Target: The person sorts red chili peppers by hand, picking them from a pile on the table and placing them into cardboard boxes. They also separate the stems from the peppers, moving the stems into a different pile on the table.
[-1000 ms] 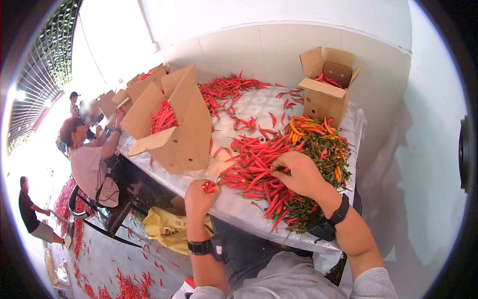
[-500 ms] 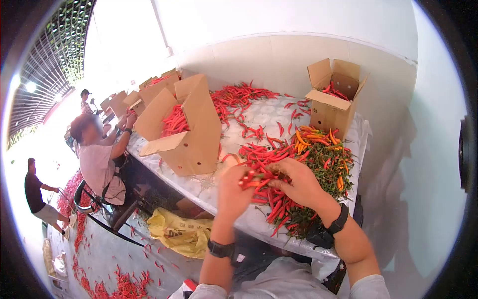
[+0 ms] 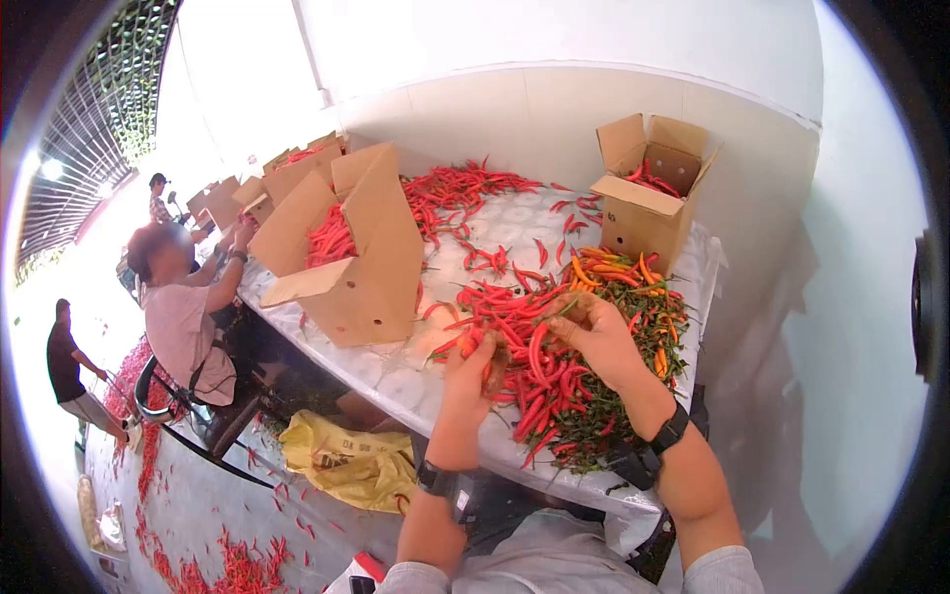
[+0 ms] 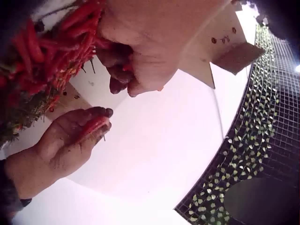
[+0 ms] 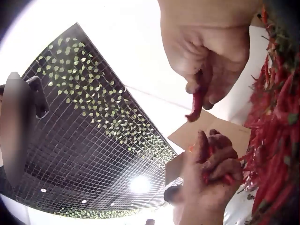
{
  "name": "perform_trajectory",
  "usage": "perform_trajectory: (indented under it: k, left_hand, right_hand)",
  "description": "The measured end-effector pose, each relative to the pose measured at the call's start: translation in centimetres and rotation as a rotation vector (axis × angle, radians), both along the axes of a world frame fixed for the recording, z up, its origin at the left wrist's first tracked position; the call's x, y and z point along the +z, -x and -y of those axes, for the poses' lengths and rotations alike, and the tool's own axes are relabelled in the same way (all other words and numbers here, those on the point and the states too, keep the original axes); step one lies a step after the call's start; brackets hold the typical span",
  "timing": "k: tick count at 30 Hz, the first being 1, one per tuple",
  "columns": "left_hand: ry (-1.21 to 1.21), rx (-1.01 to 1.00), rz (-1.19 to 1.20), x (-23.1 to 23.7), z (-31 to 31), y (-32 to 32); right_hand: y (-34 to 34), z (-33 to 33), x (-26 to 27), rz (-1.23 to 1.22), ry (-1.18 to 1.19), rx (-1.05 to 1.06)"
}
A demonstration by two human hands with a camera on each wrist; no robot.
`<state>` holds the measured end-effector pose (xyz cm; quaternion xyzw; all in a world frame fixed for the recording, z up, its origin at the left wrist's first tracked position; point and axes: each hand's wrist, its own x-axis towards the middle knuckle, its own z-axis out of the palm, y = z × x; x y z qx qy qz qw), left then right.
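Observation:
My right hand (image 3: pixel 599 342) pinches a single red chili pepper (image 5: pixel 197 104) between thumb and fingers, its curved tip pointing down out of the grip. Close beside it, my left hand (image 3: pixel 467 381) curls round several red chilies (image 5: pixel 206 176), mostly tucked inside the fingers. Dark stains mark the fingertips of both hands. Below and around them spreads a heap of red chilies (image 3: pixel 505 312) on the table (image 3: pixel 500 203). To the right, the heap turns into green-stemmed peppers (image 3: pixel 633 307) with orange ones (image 3: pixel 614 265) at the back.
A large open carton (image 3: pixel 371 292) with red chilies stands left of the heap. A smaller open carton (image 3: pixel 643 223) is at the back right by the wall. A yellow sack (image 3: pixel 346 460) lies below the table edge. At left sits another person (image 3: pixel 183 322); chilies litter the floor.
My left hand has moved rightward from the table's front edge to beside my right hand, keeping its chilies. The right hand has lifted a chili from the heap.

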<state>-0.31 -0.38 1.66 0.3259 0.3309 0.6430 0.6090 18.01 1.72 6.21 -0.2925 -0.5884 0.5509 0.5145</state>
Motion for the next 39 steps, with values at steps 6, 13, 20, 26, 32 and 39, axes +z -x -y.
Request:
perform_trajectory:
  k: [6, 13, 20, 26, 32, 39]
  left_hand:
    - [-0.103, -0.003, -0.115, -1.0, 0.2, -0.7]
    - [-0.144, -0.011, -0.29, -0.6, 1.0, -1.1]
    - [-0.217, -0.1, -0.339, -1.4, 0.6, -0.6]
    - [-0.198, -0.128, -0.31, -1.8, 0.5, -0.7]
    - [-0.138, -0.109, -0.254, -1.0, 0.9, -0.6]
    - [-0.066, -0.088, 0.271, -1.5, 0.2, 0.9]
  right_hand:
    - [0.8, -0.2, -0.8, 0.138, -0.12, -0.029]
    - [2.1, 0.3, -1.1, 0.262, -0.296, -0.144]
    - [1.4, 0.5, -0.5, 0.447, -0.265, -0.199]
    - [1.1, -0.7, -1.6, 0.245, -0.074, -0.05]
    - [1.2, -0.7, -1.6, -0.04, 0.139, -0.014]
    - [-2.9, -2.8, -1.3, 0.28, -0.226, -0.642]
